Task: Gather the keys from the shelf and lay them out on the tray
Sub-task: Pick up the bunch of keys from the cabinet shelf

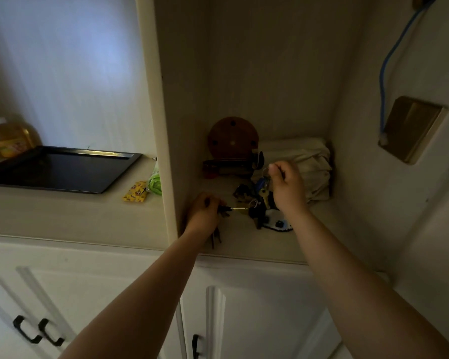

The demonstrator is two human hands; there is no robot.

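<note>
Keys [257, 206], several bunches, are heaped on the shelf [246, 242] inside an open cabinet niche, between the two hands. One bunch with a blue tag and a brass key is seen hanging from a ring pinched by the closed fingers of the right hand [287, 186], partly lifted off the heap. A second dark bunch is enclosed by the left hand [205, 211], its fist closed, with keys dangling below the wrist at the shelf edge. The remaining keys and a white fob lie loose on the shelf.

Handling is judged as follows: metal, rigid, light, prone to swinging and tangling; best taken by the ring or gathered in the palm, so that no neighbouring bunch is dragged along.

Behind the heap, a round wooden stand [232, 137] and a folded cloth bag [309, 161] are stored. The tray [62, 169], dark and bare, is placed on the counter to the left, well apart from the shelf.
</note>
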